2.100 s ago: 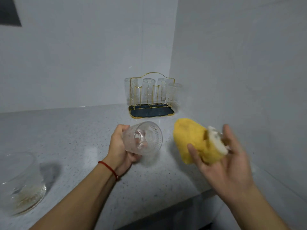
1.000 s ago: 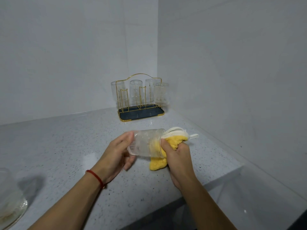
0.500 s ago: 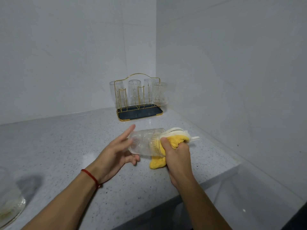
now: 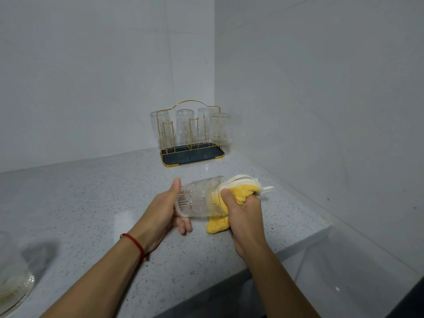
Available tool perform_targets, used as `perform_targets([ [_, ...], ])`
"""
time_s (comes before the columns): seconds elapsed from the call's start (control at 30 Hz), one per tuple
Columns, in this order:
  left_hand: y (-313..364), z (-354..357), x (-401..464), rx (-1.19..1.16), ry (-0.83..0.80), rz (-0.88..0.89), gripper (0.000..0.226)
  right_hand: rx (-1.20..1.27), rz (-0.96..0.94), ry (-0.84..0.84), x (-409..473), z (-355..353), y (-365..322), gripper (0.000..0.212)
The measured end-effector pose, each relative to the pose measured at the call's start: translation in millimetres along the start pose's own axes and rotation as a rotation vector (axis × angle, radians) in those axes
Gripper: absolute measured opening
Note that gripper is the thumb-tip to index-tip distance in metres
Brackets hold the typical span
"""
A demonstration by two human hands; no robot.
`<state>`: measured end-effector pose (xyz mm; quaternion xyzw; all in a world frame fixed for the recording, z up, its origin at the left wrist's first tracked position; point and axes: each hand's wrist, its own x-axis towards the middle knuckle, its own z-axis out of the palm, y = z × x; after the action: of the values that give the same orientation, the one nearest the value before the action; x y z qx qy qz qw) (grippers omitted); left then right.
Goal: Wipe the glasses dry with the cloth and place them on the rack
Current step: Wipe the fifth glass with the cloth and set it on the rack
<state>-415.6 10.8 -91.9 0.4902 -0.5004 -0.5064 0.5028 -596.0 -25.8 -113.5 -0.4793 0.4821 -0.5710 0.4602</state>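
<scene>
Glass (image 4: pixel 198 198) held on its side above the speckled grey counter (image 4: pixel 91 203), base cupped in the left hand (image 4: pixel 160 212), thumb up along the base edge, fingers curled beneath. Mouth end plugged with the yellow cloth (image 4: pixel 238 193), white edge spilling over the rim, gripped by the right hand (image 4: pixel 243 214) with fingers wrapped tight around cloth and rim. Gold wire rack (image 4: pixel 190 134) with dark tray well behind, in the wall corner; four glasses (image 4: pixel 220 128) upturned on its prongs, two front prongs bare. Nothing seen between hands and rack. Clear bowl (image 4: pixel 11 283) at the far left edge, cut off by the frame. Red cord (image 4: pixel 135 244) around the left wrist.
</scene>
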Motion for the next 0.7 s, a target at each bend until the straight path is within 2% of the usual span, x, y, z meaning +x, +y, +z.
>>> perform_targets([
  [0.07,0.4,-4.0,0.5,-0.186,-0.06,0.0,0.048,-0.002,0.002,0.023,0.8,-0.8,0.3,0.036],
  [0.13,2.4,-8.6,-2.7,-0.25,-0.07,0.067,0.048,0.001,0.0,0.029,0.9,-1.5,-0.1,0.033],
  [0.2,-1.3,-7.3,-0.3,-0.156,-0.02,0.086,0.05,0.007,0.0,0.017,0.4,-1.3,-0.4,0.036],
  [0.3,-0.8,0.6,1.3,0.007,0.039,0.03,0.072,-0.001,-0.012,0.002,-0.6,-1.3,-1.0,0.033],
  [0.33,-0.9,0.3,1.9,-0.044,0.015,0.013,0.069,-0.008,-0.015,0.004,-0.8,-1.8,-1.4,0.031],
  [0.4,2.9,-5.4,-1.4,-0.262,-0.048,0.019,0.048,-0.009,-0.019,0.001,-1.5,-1.6,-2.4,0.031],
  [0.43,3.0,-9.2,-3.6,-0.326,-0.085,0.04,0.046,-0.008,-0.02,-0.007,-1.8,-1.5,-2.8,0.033],
  [0.47,3.3,-10.2,-4.7,-0.311,-0.097,0.051,0.046,-0.009,-0.021,-0.018,-2.0,-1.5,-3.0,0.034],
  [0.53,1.5,-8.8,-3.7,-0.111,-0.037,0.048,0.045,-0.007,-0.022,-0.033,-2.5,-1.4,-3.1,0.033],
  [0.6,-0.4,-3.3,-4.0,0.053,0.007,0.017,0.071,-0.007,-0.019,-0.035,-2.6,-1.9,-3.0,0.032],
  [0.63,0.2,-3.5,-2.7,0.01,-0.011,0.007,0.067,-0.008,-0.021,-0.03,-2.2,-2.3,-3.0,0.031],
  [0.7,3.9,-6.8,-4.9,-0.208,-0.08,0.014,0.045,-0.01,-0.02,-0.017,-2.6,-2.7,-3.7,0.031],
])
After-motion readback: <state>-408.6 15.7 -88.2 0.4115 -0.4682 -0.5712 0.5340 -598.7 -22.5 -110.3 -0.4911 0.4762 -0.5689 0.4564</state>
